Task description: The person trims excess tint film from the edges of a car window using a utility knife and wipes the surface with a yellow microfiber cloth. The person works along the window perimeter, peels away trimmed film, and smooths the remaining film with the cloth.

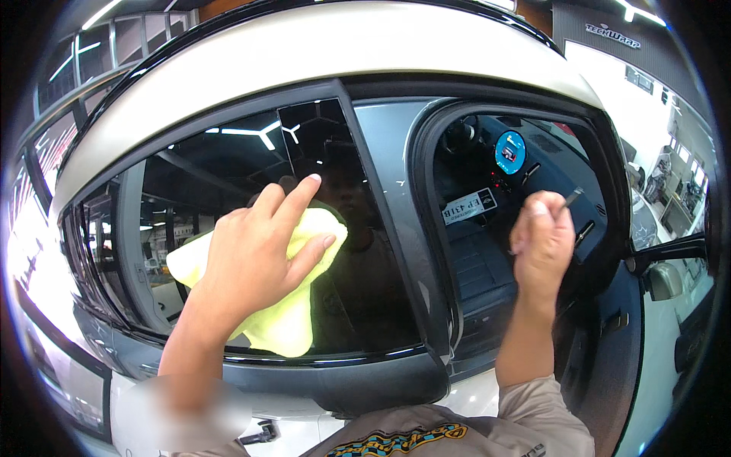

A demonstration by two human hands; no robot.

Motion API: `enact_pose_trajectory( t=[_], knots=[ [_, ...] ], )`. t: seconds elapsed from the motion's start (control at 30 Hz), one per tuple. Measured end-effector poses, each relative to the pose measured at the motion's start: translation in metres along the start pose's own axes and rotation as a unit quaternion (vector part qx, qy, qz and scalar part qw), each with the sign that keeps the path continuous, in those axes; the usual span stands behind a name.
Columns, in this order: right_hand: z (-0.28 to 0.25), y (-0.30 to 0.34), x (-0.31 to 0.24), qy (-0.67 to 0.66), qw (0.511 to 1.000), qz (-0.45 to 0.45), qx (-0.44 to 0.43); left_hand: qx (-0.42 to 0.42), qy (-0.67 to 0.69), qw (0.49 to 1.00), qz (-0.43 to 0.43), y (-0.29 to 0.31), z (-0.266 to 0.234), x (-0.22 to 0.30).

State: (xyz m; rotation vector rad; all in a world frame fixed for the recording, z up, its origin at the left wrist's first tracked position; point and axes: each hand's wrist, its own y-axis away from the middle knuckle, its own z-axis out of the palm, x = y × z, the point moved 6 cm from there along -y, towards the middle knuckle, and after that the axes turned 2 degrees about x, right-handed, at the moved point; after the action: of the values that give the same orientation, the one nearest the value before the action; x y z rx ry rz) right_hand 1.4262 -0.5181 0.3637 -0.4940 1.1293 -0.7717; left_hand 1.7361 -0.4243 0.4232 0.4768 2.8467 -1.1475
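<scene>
My left hand point(255, 247) holds a yellow cloth point(282, 331) under its palm, against the dark rear side window point(381, 266) of a car. The index finger reaches past the cloth's upper edge, and the thumb stands apart; the other fingertips are partly hidden. My right hand point(542, 240) is closed in front of the open front window space, holding a small thin tool point(572, 196). Only the tool's narrow dark end shows above the fingers, so its kind cannot be made out.
The car's pale roof point(335, 53) curves across the far side. Through the front opening show a lit round screen point(511, 152), a white plate point(470, 206) and a dark seat point(476, 263). The front door stands open at right, with a side mirror point(664, 282) beyond.
</scene>
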Motion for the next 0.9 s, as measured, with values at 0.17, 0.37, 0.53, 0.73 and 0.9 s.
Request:
enact_pose_trajectory(
  t=[0.17, 0.37, 0.53, 0.73, 0.9],
  knots=[
    [-0.070, 0.012, 0.013, 0.024, 0.997, 0.058, 0.038, 0.001, -0.020, 1.000, -0.008, -0.008, -0.007, 0.000],
    [-0.135, 0.056, 0.027, 0.108, 0.988, 0.112, 0.019, -0.005, -0.093, 0.995, 0.028, -0.030, -0.022, 0.005],
    [-0.202, 0.102, 0.045, 0.226, 0.942, 0.242, -0.058, -0.015, -0.143, 0.988, 0.056, -0.051, -0.022, 0.011],
    [-0.260, 0.150, 0.069, 0.457, 0.829, 0.267, -0.182, 0.011, -0.195, 0.979, 0.051, -0.071, -0.026, 0.009],
    [-0.307, 0.197, 0.077, 0.653, 0.644, 0.337, -0.214, 0.033, -0.193, 0.980, 0.045, -0.078, -0.025, 0.004]
  ],
)
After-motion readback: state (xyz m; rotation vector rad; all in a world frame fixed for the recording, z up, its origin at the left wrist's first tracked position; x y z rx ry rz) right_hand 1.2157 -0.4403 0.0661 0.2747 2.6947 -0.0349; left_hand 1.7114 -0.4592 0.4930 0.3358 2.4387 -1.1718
